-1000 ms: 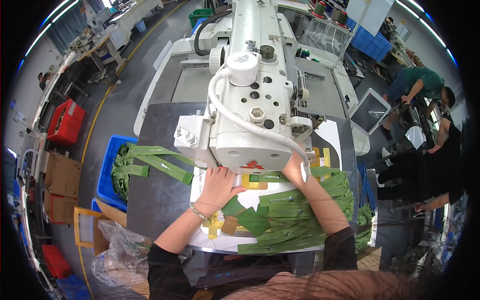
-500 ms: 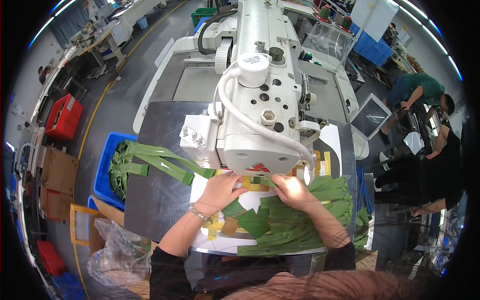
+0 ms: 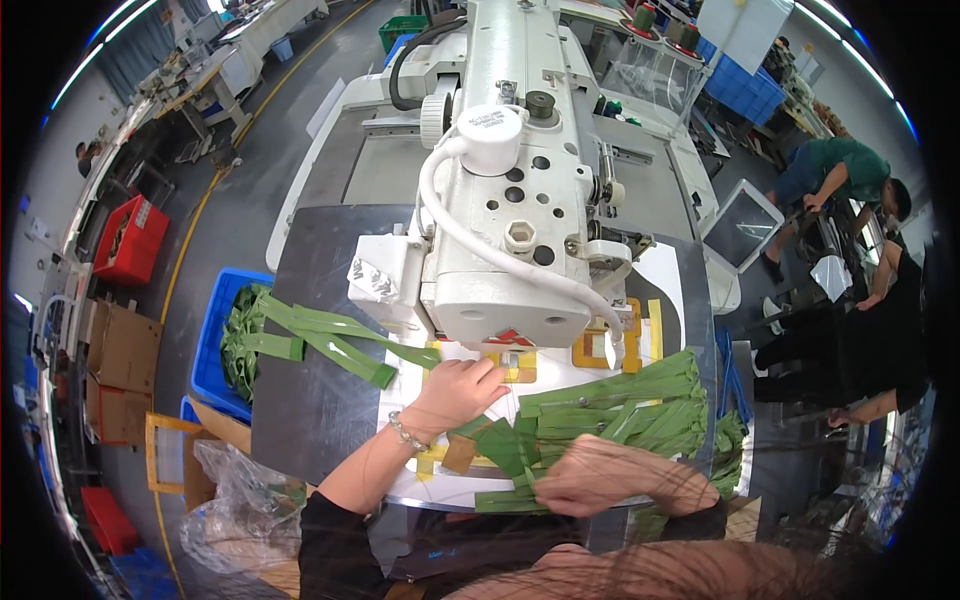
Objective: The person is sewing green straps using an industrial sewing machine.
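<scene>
A white industrial sewing machine head stands over a white template sheet with yellow-edged openings. My left hand, with a beaded bracelet at the wrist, rests on the template just in front of the head. Its fingers are curled together near the small yellow frame; what they hold is hidden. At the table's front edge my right hand is closed at the end of a green strap. Many flat green straps lie in a spread bundle on the right, partly beneath my right hand.
More green straps trail from a blue bin onto the metal table at left. A larger yellow frame lies right of the head. A screen stands at the right; two people work beyond it.
My right hand has pulled back from the machine head toward the front edge, onto the green straps. My left hand has shifted slightly right and nearer me, covering a green piece.
</scene>
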Action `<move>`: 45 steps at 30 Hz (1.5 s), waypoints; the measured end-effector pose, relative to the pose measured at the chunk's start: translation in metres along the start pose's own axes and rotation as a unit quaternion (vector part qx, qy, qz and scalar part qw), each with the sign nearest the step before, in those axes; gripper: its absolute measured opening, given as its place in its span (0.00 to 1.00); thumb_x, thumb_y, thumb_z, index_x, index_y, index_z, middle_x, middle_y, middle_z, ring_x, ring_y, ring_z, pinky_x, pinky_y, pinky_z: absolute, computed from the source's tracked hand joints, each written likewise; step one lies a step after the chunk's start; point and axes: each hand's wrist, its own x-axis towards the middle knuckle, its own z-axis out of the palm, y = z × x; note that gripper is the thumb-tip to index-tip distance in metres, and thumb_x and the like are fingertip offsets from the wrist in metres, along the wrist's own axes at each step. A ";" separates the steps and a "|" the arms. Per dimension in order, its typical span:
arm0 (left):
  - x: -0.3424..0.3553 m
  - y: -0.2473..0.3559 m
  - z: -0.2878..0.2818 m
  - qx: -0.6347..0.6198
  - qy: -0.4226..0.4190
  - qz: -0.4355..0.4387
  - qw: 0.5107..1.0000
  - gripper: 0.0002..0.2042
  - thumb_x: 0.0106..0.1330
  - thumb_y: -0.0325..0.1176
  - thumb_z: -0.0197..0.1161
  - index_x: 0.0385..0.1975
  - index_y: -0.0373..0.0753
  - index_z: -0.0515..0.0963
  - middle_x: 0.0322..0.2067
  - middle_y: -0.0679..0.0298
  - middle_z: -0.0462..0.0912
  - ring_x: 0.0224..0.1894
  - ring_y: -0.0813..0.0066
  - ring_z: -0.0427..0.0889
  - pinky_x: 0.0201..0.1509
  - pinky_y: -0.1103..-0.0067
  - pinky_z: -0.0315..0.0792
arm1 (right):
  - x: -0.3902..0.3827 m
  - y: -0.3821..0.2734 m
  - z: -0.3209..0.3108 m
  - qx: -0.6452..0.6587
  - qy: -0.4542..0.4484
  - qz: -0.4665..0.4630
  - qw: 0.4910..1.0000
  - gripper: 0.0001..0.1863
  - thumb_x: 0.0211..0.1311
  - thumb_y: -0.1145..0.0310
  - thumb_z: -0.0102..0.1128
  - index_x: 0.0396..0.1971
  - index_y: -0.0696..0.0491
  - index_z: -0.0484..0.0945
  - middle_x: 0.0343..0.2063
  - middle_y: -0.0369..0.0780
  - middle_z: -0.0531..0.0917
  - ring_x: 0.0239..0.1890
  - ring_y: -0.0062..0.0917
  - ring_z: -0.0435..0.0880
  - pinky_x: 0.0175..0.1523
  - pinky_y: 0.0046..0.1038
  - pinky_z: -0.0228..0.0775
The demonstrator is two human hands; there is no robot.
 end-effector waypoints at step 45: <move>0.010 0.019 -0.021 -0.079 0.007 -0.083 0.993 0.19 0.60 0.45 0.62 0.49 0.45 0.79 0.21 0.66 0.75 0.25 0.70 0.77 0.35 0.75 0.69 | -0.005 -0.048 -0.011 0.288 0.114 0.179 0.934 0.16 0.64 0.65 0.57 0.48 0.53 0.68 0.28 0.41 0.78 0.24 0.28 0.77 0.29 0.28 0.68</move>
